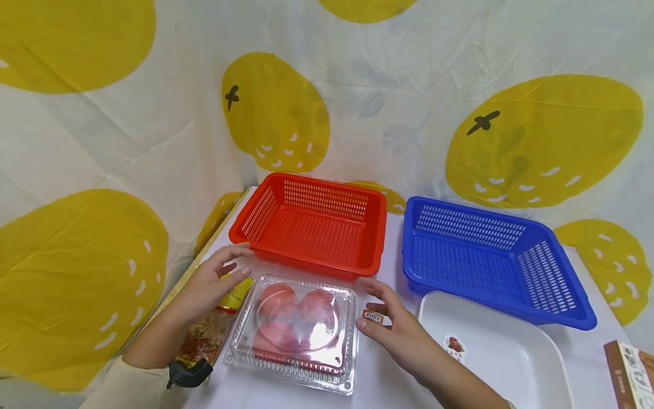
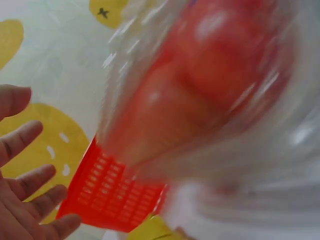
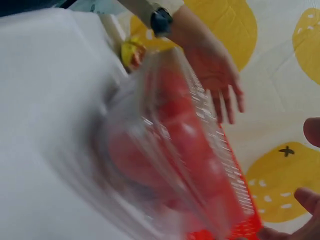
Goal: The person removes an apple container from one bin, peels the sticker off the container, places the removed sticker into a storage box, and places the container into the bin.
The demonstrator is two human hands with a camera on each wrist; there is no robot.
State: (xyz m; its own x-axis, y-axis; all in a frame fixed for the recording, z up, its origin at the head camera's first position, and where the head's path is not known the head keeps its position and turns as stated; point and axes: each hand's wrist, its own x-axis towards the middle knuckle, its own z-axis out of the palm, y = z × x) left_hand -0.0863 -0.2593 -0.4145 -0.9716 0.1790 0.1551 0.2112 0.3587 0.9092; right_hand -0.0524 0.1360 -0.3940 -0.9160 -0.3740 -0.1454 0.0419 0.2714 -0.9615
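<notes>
A: Where is the clear clamshell box (image 1: 294,331) found?

B: It is set on the white table (image 1: 380,380), lid closed, with red tomatoes (image 1: 293,318) seen inside, just in front of the red basket (image 1: 311,222).

A: And how are the hands held?

B: The left hand (image 1: 214,279) is spread at the box's left edge, the right hand (image 1: 393,326) at its right; fingers are extended, nothing is gripped.

A: What else is seen?

B: A blue basket (image 1: 490,258), a white tray (image 1: 503,355) and a small sweet (image 1: 372,316) by the right thumb.
</notes>
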